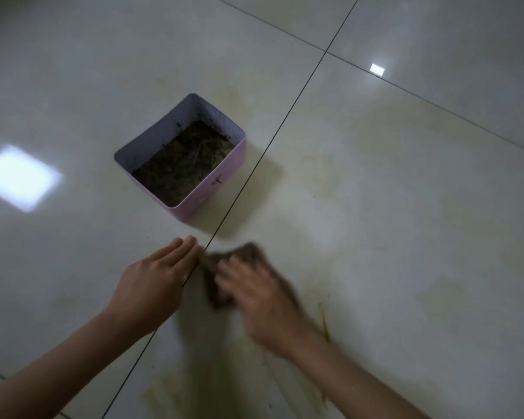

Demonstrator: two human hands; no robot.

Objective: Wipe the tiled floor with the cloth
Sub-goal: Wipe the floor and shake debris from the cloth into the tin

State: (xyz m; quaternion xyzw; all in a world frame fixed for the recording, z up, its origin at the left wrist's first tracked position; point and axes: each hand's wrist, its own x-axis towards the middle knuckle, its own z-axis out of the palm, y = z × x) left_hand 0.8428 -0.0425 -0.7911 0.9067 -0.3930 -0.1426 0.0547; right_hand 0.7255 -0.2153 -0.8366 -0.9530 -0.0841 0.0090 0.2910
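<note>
Left hand (pixel 152 282) lies flat on the tiled floor (pixel 406 207), fingers straight and together, pointing to 1 o'clock, holding nothing. Lilac box (pixel 212 176) of dark debris sits at 12 o'clock from it. Cloth (pixel 224 261) (dark, blurred) is pressed under the right hand (pixel 260 297), long axis roughly 11 to 5 o'clock, just beside the left fingertips; right grip blurred, cannot tell.

The cloth (pixel 221 279) is dark brown, crumpled and blurred. It lies flat against the floor (pixel 406 207), partly covered, just right of a dark grout line. The floor consists of large, glossy, pale tiles separated by thin dark joints. Yellowish-brown smears mark the tile surface around the cloth and toward the near edge.
</note>
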